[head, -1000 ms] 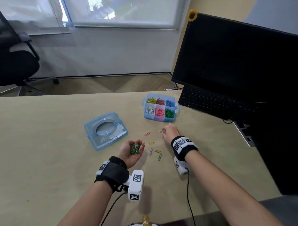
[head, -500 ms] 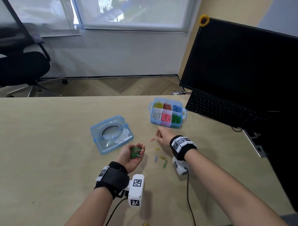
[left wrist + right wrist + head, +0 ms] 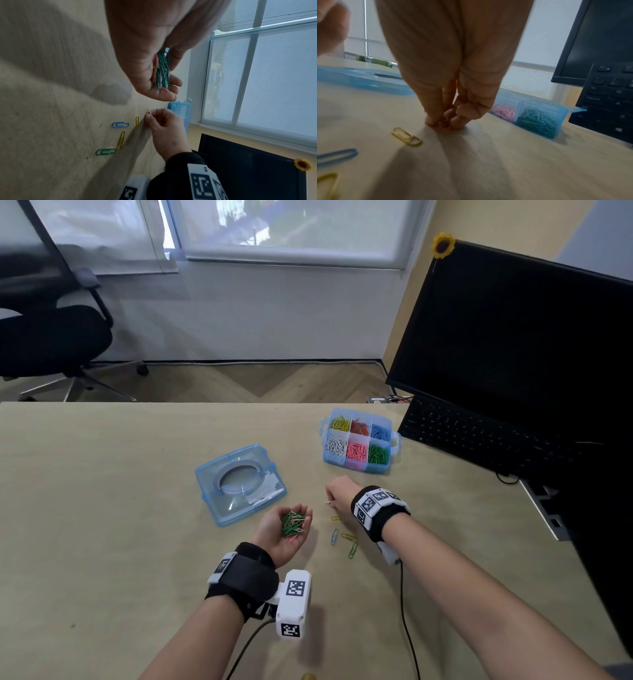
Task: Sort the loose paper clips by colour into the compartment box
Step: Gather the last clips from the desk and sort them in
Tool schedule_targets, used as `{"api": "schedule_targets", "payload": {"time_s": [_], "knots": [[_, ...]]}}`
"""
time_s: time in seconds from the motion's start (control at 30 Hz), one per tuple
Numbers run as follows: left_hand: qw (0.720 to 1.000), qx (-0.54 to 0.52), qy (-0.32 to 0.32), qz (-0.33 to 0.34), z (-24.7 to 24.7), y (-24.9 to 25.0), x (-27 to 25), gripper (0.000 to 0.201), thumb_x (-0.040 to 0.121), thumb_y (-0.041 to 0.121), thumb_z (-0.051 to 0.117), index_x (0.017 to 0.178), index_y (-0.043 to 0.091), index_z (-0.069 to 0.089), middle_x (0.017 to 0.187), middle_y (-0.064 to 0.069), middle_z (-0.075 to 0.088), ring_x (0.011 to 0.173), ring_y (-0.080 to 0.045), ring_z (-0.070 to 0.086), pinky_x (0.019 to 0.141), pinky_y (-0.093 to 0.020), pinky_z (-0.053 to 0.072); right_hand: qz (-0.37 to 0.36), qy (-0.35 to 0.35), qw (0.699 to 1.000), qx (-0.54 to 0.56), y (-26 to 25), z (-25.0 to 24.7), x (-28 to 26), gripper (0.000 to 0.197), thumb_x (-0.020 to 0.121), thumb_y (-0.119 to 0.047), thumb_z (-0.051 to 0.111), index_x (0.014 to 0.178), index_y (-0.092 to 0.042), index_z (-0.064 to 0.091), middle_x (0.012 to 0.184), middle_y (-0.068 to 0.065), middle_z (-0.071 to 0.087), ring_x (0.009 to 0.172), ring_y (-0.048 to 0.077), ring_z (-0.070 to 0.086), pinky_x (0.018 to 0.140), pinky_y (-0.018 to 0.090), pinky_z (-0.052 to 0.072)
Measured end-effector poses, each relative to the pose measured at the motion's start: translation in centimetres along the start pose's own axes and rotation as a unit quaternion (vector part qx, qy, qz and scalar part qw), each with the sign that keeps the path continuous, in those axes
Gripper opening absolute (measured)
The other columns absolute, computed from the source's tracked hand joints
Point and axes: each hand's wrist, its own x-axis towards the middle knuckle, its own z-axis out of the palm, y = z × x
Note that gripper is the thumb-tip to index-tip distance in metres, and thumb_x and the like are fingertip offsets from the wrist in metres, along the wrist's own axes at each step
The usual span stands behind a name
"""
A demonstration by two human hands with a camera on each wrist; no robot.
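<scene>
Since a second ago our right hand (image 3: 340, 491) has slid left from the far clip to the red clip (image 3: 443, 125) on the desk (image 3: 102, 508), fingertips pinched around it and a pale one (image 3: 149, 111). Our left hand (image 3: 286, 529) stays cupped palm-up, holding a mostly green clip pile (image 3: 293, 522). Four loose clips (image 3: 344, 537) lie between our wrists. We see the box (image 3: 359, 440) beyond, lid (image 3: 239, 484) lying apart.
</scene>
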Motion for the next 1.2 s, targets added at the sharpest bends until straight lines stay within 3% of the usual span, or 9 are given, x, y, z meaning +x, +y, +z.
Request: {"api": "schedule_targets", "payload": {"time_s": [0.27, 0.43, 0.53, 0.6, 0.67, 0.73, 0.87, 1.0, 1.2], "knots": [[1.000, 0.008, 0.008, 0.009, 0.1, -0.5, 0.2, 0.035, 0.099, 0.015, 0.034, 0.077, 0.004, 0.058, 0.065, -0.011, 0.064, 0.052, -0.023, 0.066, 0.051, -0.028, 0.056, 0.011, -0.025, 0.999, 0.035, -0.3, -1.1, -3.3, 0.019, 0.094, -0.021, 0.057, 0.096, -0.003, 0.063, 0.097, 0.015, 0.068, 0.090, 0.032, 0.065, 0.079, 0.035, 0.054], [0.999, 0.025, 0.022, 0.024, 0.6, -0.6, 0.5, 0.036, 0.101, 0.019, 0.030, 0.083, 0.002, 0.057, 0.082, -0.013, 0.058, 0.073, -0.022, 0.057, 0.048, -0.028, 0.055, -0.097, 0.065, 0.965, 0.236, -2.4, -4.4, -7.3, 0.010, 0.086, -0.017, 0.069, 0.093, -0.009, 0.066, 0.086, 0.003, 0.065, 0.077, 0.014, 0.057, 0.070, 0.024, 0.045], [0.999, 0.030, -0.014, 0.010, 1.3, -0.9, 0.0, 0.037, 0.101, 0.021, 0.030, 0.091, -0.004, 0.055, 0.087, -0.018, 0.060, 0.075, -0.024, 0.056, 0.054, -0.032, 0.057, -0.141, 0.039, 0.950, 0.275, -3.2, -5.6, -8.9, 0.017, 0.080, -0.014, 0.075, 0.096, -0.012, 0.070, 0.087, -0.001, 0.070, 0.075, 0.006, 0.060, 0.070, 0.013, 0.048], [0.999, 0.014, -0.043, -0.005, 1.6, -0.8, -0.4, 0.038, 0.100, 0.020, 0.031, 0.093, -0.005, 0.059, 0.086, -0.019, 0.065, 0.076, -0.026, 0.061, 0.059, -0.034, 0.057, -0.126, 0.057, 0.941, 0.310, -2.6, -6.1, -9.5, 0.027, 0.078, -0.012, 0.076, 0.104, -0.012, 0.069, 0.094, -0.002, 0.071, 0.078, 0.004, 0.062, 0.072, 0.011, 0.049], [0.999, -0.005, -0.048, -0.016, 1.4, -0.6, -0.8, 0.036, 0.099, 0.017, 0.034, 0.088, -0.002, 0.062, 0.078, -0.016, 0.068, 0.068, -0.027, 0.067, 0.063, -0.034, 0.057, -0.087, 0.103, 0.932, 0.338, -1.3, -6.1, -10.1, 0.027, 0.080, -0.010, 0.075, 0.105, -0.013, 0.067, 0.095, -0.003, 0.068, 0.081, 0.007, 0.064, 0.075, 0.017, 0.051], [0.999, -0.003, -0.035, -0.008, 0.9, -0.2, -1.0, 0.034, 0.098, 0.016, 0.035, 0.086, 0.001, 0.063, 0.073, -0.012, 0.068, 0.061, -0.026, 0.069, 0.062, -0.032, 0.057, -0.028, 0.103, 0.950, 0.294, -0.1, -5.2, -10.5, 0.021, 0.081, -0.009, 0.073, 0.102, -0.013, 0.068, 0.094, -0.001, 0.067, 0.084, 0.011, 0.063, 0.075, 0.018, 0.049], [1.000, -0.004, -0.019, 0.001, 0.1, 0.4, -1.0, 0.031, 0.098, 0.016, 0.036, 0.088, 0.003, 0.062, 0.075, -0.010, 0.067, 0.062, -0.024, 0.069, 0.060, -0.030, 0.057, 0.017, -0.019, 0.986, 0.167, 1.0, -1.1, -11.6, 0.036, 0.073, -0.017, 0.081, 0.106, -0.011, 0.067, 0.102, 0.002, 0.066, 0.093, 0.017, 0.062, 0.080, 0.022, 0.050], [1.000, -0.004, -0.017, 0.001, 0.2, 0.0, -1.2, 0.031, 0.098, 0.015, 0.036, 0.087, 0.003, 0.062, 0.074, -0.011, 0.067, 0.078, -0.023, 0.063, 0.062, -0.030, 0.057, 0.010, 0.010, 0.989, 0.148, 1.2, 0.9, -10.9, 0.048, 0.065, -0.021, 0.087, 0.109, -0.016, 0.068, 0.103, 0.000, 0.060, 0.087, 0.010, 0.053, 0.075, 0.018, 0.042], [1.000, -0.002, -0.013, 0.001, 0.5, -0.1, -1.2, 0.032, 0.098, 0.015, 0.035, 0.086, 0.003, 0.062, 0.075, -0.011, 0.066, 0.077, -0.023, 0.063, 0.060, -0.030, 0.057, 0.002, 0.011, 0.990, 0.139, 1.1, 1.3, -9.1, 0.023, 0.078, -0.018, 0.077, 0.099, -0.009, 0.072, 0.095, 0.006, 0.067, 0.089, 0.021, 0.062, 0.080, 0.023, 0.049]]}}
